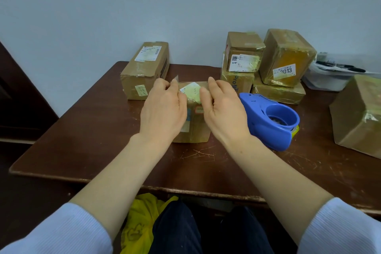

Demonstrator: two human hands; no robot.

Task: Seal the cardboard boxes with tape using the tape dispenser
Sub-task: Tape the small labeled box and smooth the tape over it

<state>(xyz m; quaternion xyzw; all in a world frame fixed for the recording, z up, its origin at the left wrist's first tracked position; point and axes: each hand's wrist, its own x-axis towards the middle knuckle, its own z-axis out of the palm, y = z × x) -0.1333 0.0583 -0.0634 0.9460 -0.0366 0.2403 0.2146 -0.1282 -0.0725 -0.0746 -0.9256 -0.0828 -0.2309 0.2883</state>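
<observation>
A small cardboard box with a pale label lies in the middle of the brown table, partly hidden by both hands. A clear strip of tape stretches above its top. My left hand pinches the strip's left end, and my right hand pinches the right end. The blue tape dispenser lies on the table just right of my right hand, untouched.
A long box lies at the back left. Several taped boxes are stacked at the back right. Another box sits at the right edge, behind it a white container. A yellow bag hangs below the table's front edge.
</observation>
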